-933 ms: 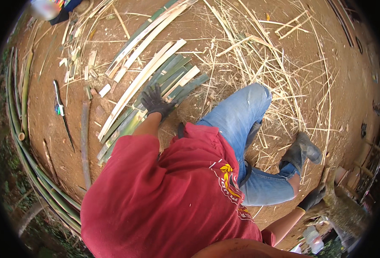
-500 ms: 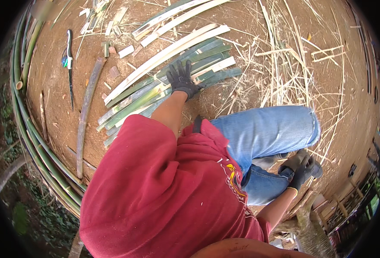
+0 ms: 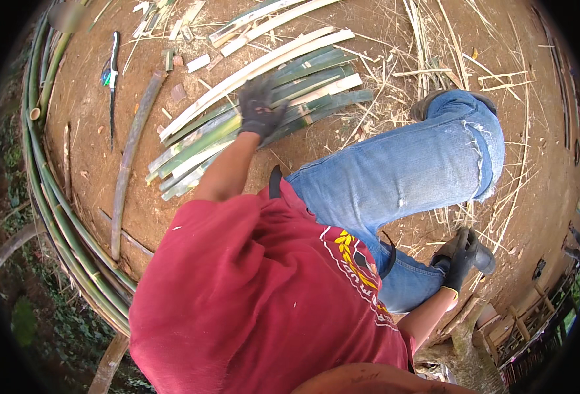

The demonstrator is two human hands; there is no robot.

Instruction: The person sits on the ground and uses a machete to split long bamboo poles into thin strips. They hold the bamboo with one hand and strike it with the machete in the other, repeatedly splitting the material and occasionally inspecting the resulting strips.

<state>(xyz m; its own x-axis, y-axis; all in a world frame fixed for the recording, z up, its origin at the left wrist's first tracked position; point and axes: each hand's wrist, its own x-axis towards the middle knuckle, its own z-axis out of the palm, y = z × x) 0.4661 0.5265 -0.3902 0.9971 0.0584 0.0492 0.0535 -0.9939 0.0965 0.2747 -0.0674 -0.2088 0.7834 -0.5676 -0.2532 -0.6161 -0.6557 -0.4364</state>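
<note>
My left hand (image 3: 260, 111), in a dark glove, is over a row of split bamboo slats (image 3: 204, 138) on the ground. Its fingers are spread and a little blurred, with nothing held in them; whether they touch the slats I cannot tell. The slats lie side by side, some green-skinned and some pale. At the lower right my right hand (image 3: 460, 264), gloved as well, is closed against a dark shoe (image 3: 483, 260) beside my bent leg. Part of its fingers blends into the shoe.
Left of the slats lie a bamboo pole (image 3: 131, 164) and a saw (image 3: 113, 85) with a pale handle. Long green bamboo poles (image 3: 73, 246) curve along the left edge. Thin shavings (image 3: 428, 39) litter the ground at the upper right. More pale strips (image 3: 280, 26) lie farther off.
My left hand has shifted slightly left over the slats. My upper leg has swung outward and its shoe now shows at the upper right. My right hand stays at the other shoe.
</note>
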